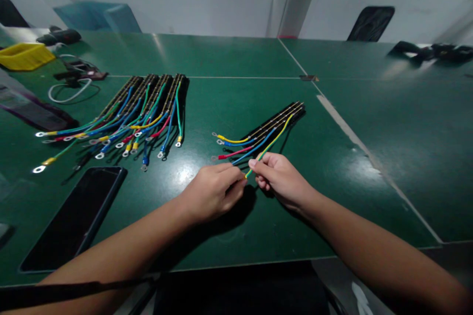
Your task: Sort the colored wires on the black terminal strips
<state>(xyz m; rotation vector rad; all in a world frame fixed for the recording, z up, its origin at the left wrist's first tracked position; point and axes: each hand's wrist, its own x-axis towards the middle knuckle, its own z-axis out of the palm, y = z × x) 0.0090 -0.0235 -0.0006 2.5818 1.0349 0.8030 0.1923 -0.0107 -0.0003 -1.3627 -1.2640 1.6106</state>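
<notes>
A thin yellow-and-green bendy wire (pixel 278 139) is in both hands. The left hand (pixel 212 191) is closed, with its fingertips pinching the near end of the wire. The right hand (pixel 280 177) is curled, with thumb and finger gripping the wire a bit farther up. From there the wire slants away and to the right, up to the far end of a long black block with shiny gold-coloured rows (pixel 272 122). The block lies flat on the smooth green table (pixel 229 93), and its long side slants the same way. It sits straight ahead of the right hand, which is nearer, and ahead and to the right of the left hand.
</notes>
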